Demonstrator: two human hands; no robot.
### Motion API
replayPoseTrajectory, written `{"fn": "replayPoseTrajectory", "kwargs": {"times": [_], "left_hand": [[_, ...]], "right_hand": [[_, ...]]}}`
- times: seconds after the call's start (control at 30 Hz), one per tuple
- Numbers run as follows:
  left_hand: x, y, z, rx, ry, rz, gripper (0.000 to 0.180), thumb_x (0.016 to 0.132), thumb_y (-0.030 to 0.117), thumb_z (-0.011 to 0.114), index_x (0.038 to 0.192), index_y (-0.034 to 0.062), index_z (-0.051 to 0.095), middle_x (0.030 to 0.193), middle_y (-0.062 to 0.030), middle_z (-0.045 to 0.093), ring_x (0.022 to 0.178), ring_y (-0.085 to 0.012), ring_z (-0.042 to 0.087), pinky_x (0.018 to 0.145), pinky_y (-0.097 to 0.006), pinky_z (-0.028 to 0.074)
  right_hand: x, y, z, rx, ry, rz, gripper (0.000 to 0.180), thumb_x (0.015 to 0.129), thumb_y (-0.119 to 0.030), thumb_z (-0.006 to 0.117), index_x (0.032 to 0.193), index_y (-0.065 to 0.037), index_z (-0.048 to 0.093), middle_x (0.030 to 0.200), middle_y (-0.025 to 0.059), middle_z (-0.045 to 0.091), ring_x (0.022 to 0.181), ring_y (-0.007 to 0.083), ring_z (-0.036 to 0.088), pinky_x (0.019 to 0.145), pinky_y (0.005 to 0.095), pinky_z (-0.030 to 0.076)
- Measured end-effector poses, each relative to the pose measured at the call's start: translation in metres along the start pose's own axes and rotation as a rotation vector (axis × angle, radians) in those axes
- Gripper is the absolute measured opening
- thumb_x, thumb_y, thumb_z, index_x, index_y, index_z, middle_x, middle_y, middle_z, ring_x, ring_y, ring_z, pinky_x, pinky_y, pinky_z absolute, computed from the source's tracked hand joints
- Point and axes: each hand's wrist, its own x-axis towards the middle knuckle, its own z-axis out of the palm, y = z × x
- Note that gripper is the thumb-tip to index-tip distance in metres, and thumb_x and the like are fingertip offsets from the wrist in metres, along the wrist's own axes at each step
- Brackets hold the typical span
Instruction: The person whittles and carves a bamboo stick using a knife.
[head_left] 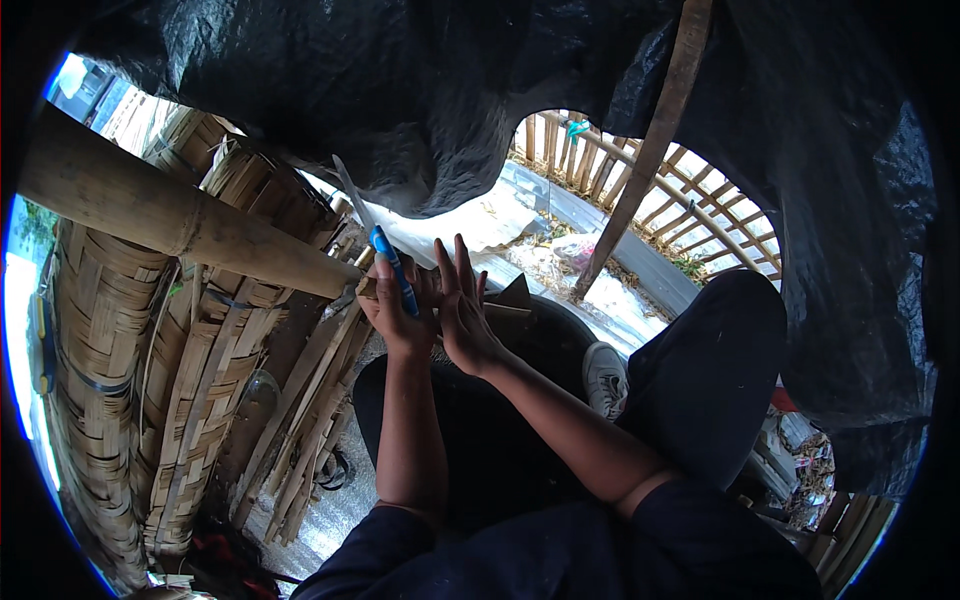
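The left hand [393,305] grips a blue-handled knife [385,250]; the right hand [462,305], fingers spread beside it, risks a cut if the blade slips.

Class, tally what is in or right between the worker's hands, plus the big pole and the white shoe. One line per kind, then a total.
Blue-handled knife, in the left hand: 1
Bamboo strips beside the right hand: 2, as far as can be told
Thick bamboo pole: 1
White shoe: 1
Total: 5
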Motion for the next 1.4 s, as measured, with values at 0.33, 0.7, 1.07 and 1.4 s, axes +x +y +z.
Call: {"fn": "replayPoseTrajectory", "kwargs": {"times": [0.33,0.7,1.07,1.4], "left_hand": [[0.006,0.004,-0.003,-0.018,0.088,0.022,0.020,0.093,0.026,0.051,0.085,0.0091,0.043,0.066,-0.0001,0.044,0.044,-0.0056,0.030,0.041,-0.023,0.025],[0.006,0.003,-0.005,-0.010,0.139,0.029,0.021,0.092,0.028,0.052,0.086,0.0089,0.045,0.068,0.0000,0.046,0.044,-0.0068,0.030,0.041,-0.023,0.022],[-0.003,0.001,0.018,0.073,0.015,-0.045,0.035,0.093,0.032,0.053,0.076,0.0020,0.052,0.066,-0.0015,0.051,0.052,-0.0071,0.044,0.048,-0.023,0.032],[-0.015,0.013,0.046,0.410,-0.299,-0.078,0.039,0.095,0.034,0.048,0.075,0.0011,0.055,0.061,0.0039,0.048,0.056,-0.0038,0.039,0.050,-0.022,0.030]], "right_hand": [[0.004,0.020,0.012,-0.031,0.120,-0.021,0.078,0.090,-0.065,0.009,0.148,-0.014,0.003,0.150,0.0231,-0.017,0.139,0.0393,-0.015,0.105,0.0609,-0.009],[-0.003,0.052,0.008,0.004,0.087,0.146,0.088,0.084,-0.072,0.002,0.148,-0.013,0.002,0.150,0.0226,-0.015,0.139,0.0397,-0.010,0.106,0.0607,-0.006],[0.006,0.018,-0.010,0.704,0.041,0.315,0.093,0.083,-0.076,0.009,0.146,-0.008,0.020,0.154,0.0139,0.008,0.129,0.0172,0.037,0.109,0.0367,0.019],[0.017,-0.081,-0.084,0.381,0.023,-0.026,0.039,0.099,-0.027,0.039,0.126,0.000,0.048,0.121,0.0156,0.058,0.112,0.0181,0.054,0.094,0.0322,0.041]]}}
